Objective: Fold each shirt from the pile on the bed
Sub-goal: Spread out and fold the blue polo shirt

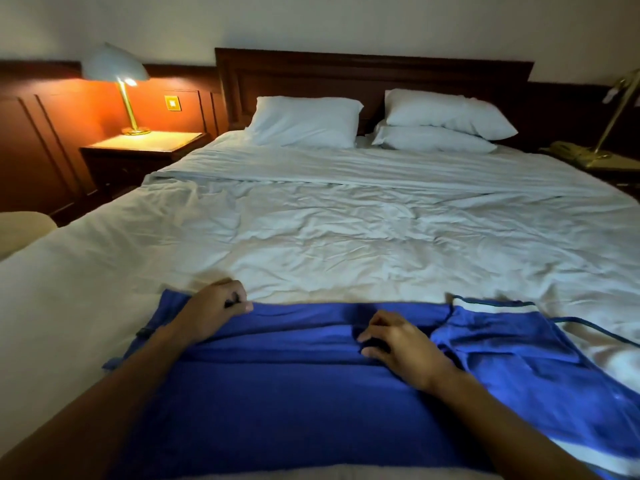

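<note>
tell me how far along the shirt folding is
Done: no folded shirt shows anywhere. In hand: left grip and right grip pinch a crease in the blue shirt on the bed. Left: the white-trimmed part lies loose; no pile in view.

Bare forearms enter from 7 and 5 o'clock. The left grip (214, 306), knuckles up, pinches the edge of the blue shirt (277, 403) with curled fingers; the right grip (398, 344), at its 4 o'clock, curls its fingers into a fold of it.
</note>
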